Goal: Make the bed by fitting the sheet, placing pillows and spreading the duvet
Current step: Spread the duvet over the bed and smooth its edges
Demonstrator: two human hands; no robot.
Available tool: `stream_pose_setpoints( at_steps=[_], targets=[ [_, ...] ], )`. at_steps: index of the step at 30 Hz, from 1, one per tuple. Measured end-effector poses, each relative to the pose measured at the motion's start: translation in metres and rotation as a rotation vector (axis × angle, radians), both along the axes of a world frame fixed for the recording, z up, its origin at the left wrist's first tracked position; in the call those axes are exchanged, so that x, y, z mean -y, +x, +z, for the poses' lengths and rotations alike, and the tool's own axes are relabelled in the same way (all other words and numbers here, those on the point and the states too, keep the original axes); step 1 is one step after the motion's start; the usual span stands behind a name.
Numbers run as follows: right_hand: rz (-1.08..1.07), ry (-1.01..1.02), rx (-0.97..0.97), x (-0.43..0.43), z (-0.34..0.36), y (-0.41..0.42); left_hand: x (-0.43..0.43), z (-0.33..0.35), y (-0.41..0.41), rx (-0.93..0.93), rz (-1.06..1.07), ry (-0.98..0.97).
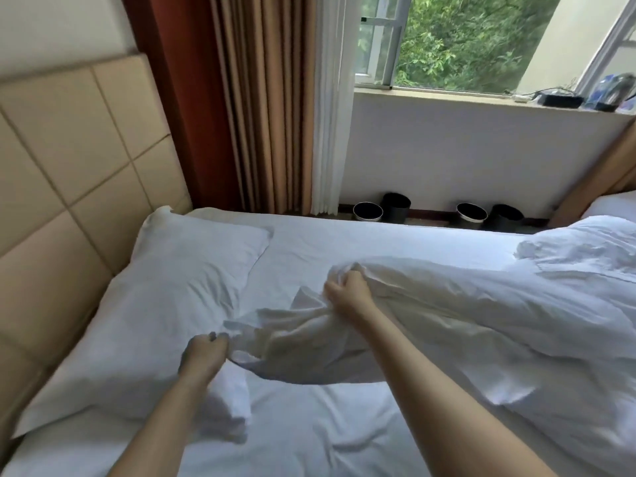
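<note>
A tan padded headboard (69, 160) stands at the left, with rust and tan curtains (254, 98) and a white sheer curtain (330, 115) beside it. The window (389, 39) shows green trees (464, 39). A kettle (616, 89) and a dark box (559, 99) sit on the windowsill (447, 98), and four black bins (395, 207) stand on the floor below.

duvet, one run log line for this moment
step: spreading duvet | left hand: grips duvet edge | right hand: grips duvet edge | pillow: by headboard

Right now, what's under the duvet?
Left hand and right hand hold the duvet edge up; bare sheet shows beneath. Farther right it hides whatever lies under it.
</note>
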State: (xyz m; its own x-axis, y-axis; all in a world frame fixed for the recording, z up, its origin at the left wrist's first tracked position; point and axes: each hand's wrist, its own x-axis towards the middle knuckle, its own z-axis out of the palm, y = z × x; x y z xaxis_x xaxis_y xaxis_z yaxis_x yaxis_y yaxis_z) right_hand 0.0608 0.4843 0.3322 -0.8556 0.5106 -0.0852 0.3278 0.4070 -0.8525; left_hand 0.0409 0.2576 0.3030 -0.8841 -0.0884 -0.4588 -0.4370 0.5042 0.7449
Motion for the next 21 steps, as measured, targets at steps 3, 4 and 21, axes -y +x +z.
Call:
stream_pose_setpoints(
  at_steps=[3,4,21],
  targets=[
    [0.181,-0.040,0.113,0.034,-0.032,-0.005,0.004,-0.012,-0.001,-0.188,-0.228,-0.366],
    [0.204,-0.068,0.134,0.041,-0.042,-0.004,-0.004,-0.015,0.005,-0.210,-0.377,-0.336],
    [-0.146,-1.074,0.170,-0.001,-0.094,0.073,-0.089,-0.079,0.033,0.086,-0.433,0.033]
  ],
)
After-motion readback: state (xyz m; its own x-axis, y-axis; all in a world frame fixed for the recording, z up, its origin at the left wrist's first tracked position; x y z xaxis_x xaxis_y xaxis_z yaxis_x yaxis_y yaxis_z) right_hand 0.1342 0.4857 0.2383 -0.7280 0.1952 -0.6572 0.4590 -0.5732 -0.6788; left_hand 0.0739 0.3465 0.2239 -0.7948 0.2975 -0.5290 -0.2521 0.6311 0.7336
